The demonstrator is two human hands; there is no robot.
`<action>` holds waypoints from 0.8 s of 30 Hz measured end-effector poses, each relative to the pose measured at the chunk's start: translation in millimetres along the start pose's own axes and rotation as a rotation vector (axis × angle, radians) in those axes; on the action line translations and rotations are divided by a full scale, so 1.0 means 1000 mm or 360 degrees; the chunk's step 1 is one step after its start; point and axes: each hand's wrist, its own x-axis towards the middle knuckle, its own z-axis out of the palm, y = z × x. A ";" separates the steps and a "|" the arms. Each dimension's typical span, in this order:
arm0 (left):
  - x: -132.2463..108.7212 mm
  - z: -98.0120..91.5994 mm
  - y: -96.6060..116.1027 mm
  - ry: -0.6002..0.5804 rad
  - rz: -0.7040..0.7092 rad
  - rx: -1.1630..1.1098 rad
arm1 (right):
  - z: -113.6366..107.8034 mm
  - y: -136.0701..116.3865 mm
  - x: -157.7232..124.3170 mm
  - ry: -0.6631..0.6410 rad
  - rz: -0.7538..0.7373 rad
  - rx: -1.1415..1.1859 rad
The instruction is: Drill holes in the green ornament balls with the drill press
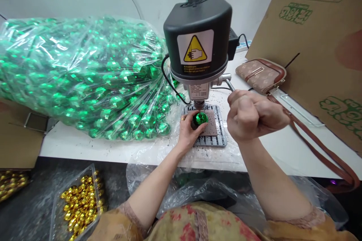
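A flowery shirt (223, 224) was closest. The left hand (186, 131) had its grip round a green ball (201, 119) under the drill (198, 41); the right hand (251, 115) squeezed its handle (229, 84). This looked like drilling, needing a still ball and gentle pull.

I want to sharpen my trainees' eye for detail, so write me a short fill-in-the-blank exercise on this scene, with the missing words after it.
1. The left hand holds a ball coloured ____.
2. The right hand grips the lever of the drill press, whose warning symbol is a yellow ____.
3. In the picture, the purse lies to the ____ of the press.
4. The clear tray holds balls coloured ____.

Missing words: green; triangle; right; gold.
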 end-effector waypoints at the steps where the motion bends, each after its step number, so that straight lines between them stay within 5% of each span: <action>1: 0.001 0.001 -0.001 0.0008 -0.0011 -0.0006 | 0.003 -0.001 0.004 0.0040 0.0049 -0.0025; 8: -0.014 0.001 0.008 0.0164 -0.0049 -0.0133 | 0.025 -0.005 0.046 0.0095 0.0415 -0.0164; 12: -0.070 -0.021 0.006 0.0316 0.0460 0.0049 | 0.025 -0.005 0.052 0.0033 0.0460 -0.0337; 14: -0.106 -0.035 -0.006 0.0043 0.0906 0.0102 | 0.024 -0.005 0.052 0.0025 0.0427 -0.0322; 16: -0.137 -0.046 -0.021 -0.0518 0.1122 0.0222 | 0.025 -0.005 0.051 0.0038 0.0418 -0.0265; 18: -0.159 -0.051 -0.036 -0.1066 0.0975 0.0390 | 0.025 -0.004 0.050 0.0068 0.0404 -0.0191; 20: -0.171 -0.050 -0.047 -0.1359 0.0596 0.0515 | 0.025 -0.002 0.050 0.0089 0.0382 -0.0150; 24: -0.179 -0.037 -0.063 -0.1337 -0.0226 0.0532 | 0.023 0.000 0.049 0.0106 0.0393 -0.0071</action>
